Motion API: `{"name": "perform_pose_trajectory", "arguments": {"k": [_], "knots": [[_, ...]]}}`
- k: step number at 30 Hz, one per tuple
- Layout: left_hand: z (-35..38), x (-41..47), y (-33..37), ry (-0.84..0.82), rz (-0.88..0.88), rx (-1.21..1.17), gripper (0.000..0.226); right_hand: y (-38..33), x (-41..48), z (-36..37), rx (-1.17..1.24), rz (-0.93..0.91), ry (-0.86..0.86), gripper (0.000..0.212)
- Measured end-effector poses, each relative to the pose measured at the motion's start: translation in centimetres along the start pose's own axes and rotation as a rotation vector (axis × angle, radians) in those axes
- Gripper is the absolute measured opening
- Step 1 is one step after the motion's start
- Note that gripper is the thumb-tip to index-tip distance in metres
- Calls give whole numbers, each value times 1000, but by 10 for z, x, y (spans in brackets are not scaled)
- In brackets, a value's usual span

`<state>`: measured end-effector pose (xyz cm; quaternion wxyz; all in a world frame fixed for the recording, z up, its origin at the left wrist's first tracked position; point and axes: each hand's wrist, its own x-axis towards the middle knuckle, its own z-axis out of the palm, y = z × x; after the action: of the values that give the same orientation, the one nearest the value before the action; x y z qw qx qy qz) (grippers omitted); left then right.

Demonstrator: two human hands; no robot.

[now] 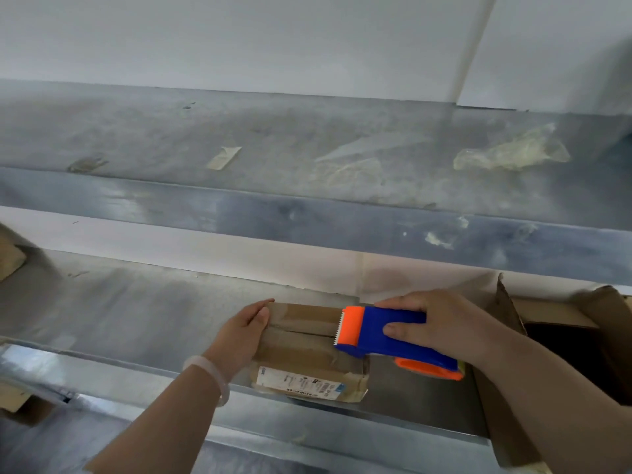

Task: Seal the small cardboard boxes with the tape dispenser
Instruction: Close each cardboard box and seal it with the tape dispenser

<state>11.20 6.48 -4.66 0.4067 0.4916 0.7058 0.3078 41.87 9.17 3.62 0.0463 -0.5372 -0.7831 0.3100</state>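
Note:
A small brown cardboard box (301, 350) lies on the grey metal shelf (130, 313), its flaps closed and a white label on its near side. My left hand (242, 331) rests flat on the box's left end, fingers straight. My right hand (441, 323) grips a blue and orange tape dispenser (379, 333). The dispenser's orange toothed head sits on the box top near its right end, over the seam. Shiny tape covers part of the top.
A large open cardboard box (561, 336) stands at the right, close to my right arm. An upper shelf (307, 159) holds tape scraps and a crumpled plastic film (513, 152). More cardboard shows at the far left (10, 258).

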Motion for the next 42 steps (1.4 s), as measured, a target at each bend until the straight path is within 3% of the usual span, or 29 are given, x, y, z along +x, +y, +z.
{"name": "perform_pose_trajectory", "arguments": {"k": [4,7,9,11,16,21,30,35,42], "knots": [[-6,-7,1,103,45,192,45,-3,6,3,-17,11,-5,41],[0,-24,5,219,335,425,46,-4,5,3,-8,3,-11,37],[10,-29,10,114,561,609,51,-5,6,3,7,0,-6,35],[22,-27,12,-22,650,768,60,-4,7,4,14,-10,-5,37],[26,-20,2,-17,701,951,54,4,6,6,53,4,-10,41],[25,-22,5,-13,701,951,57,7,5,2,120,13,-39,27],[26,-16,1,25,737,964,43,32,-20,-39,22,108,-56,37],[20,-12,1,-8,752,979,49,26,-20,-24,-49,121,-60,37],[-11,3,-4,-92,789,995,53,3,-15,15,40,135,21,38]]}}
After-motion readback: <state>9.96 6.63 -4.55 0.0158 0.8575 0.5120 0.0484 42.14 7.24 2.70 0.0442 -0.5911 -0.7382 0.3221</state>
